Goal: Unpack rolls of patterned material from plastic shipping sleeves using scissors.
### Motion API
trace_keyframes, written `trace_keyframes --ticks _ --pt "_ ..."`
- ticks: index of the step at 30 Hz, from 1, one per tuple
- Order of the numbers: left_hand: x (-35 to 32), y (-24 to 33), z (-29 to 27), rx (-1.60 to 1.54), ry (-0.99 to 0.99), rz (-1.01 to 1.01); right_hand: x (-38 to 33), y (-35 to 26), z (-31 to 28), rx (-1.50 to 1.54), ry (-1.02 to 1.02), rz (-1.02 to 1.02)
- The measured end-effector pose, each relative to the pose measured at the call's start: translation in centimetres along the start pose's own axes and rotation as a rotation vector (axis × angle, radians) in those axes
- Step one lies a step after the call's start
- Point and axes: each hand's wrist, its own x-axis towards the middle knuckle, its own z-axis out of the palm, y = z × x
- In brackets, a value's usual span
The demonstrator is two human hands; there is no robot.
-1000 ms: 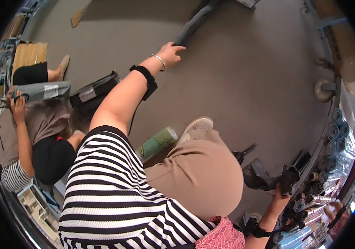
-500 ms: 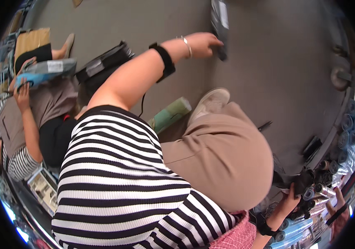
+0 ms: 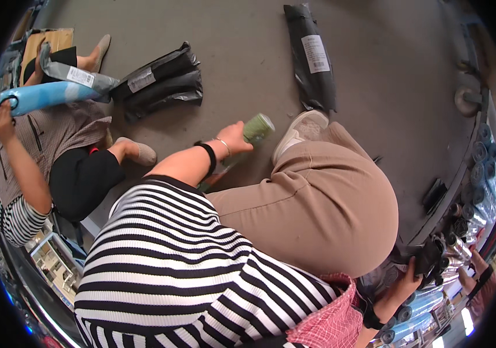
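Note:
My left hand (image 3: 235, 137), with a bracelet and a black band at the wrist, is closed round the upper part of a green roll (image 3: 259, 129). The roll's lower part is partly hidden behind my arm and beige trousers. Past my shoe, a long black plastic package (image 3: 310, 58) with a white label lies on the floor, apart from both hands. Low at the right, my right hand (image 3: 404, 284) grips what looks like a black plastic bag (image 3: 429, 258); its far fingers are hidden.
At the left a co-worker handles a blue roll (image 3: 45, 100) partly inside a grey bag (image 3: 82, 76). Black labelled packages (image 3: 161, 84) lie on the floor beside them. Stacked blue rolls (image 3: 482, 174) line the right side. Another person's arm (image 3: 480, 278) shows at lower right.
My left hand has left the black package and come back to the green roll, which is now lifted slightly. The package lies flat on the floor. The co-worker's blue roll and bag have shifted.

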Motion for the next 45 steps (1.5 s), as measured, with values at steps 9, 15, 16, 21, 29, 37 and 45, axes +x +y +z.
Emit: trace_keyframes --ticks 9,15,16,21,29,37,45 --pt "-2.0 3.1 -25.5 -0.706 0.401 0.271 -14.1 11.7 -7.5 1.097 0.416 0.951" --pt "-7.8 10.2 -37.0 -0.868 0.796 0.688 -29.9 16.7 -12.1 0.007 0.360 0.975" --pt "-8.5 11.1 -38.0 -0.958 0.814 0.758 -32.4 16.3 -11.8 -0.044 0.328 1.098" --pt "-11.2 14.0 -39.3 -1.509 0.701 1.088 -41.4 11.7 -7.7 -0.118 0.005 1.415" --pt "-13.8 16.2 -40.4 -1.990 0.562 1.215 -48.7 5.1 -0.5 -0.048 -0.419 1.578" --pt "-16.3 19.6 -40.8 -1.915 0.615 1.139 -65.0 -6.0 1.7 0.098 -0.791 1.890" --pt "-13.6 19.6 -42.5 -1.783 0.772 1.277 -67.7 -7.6 -0.8 0.223 -0.778 1.780"
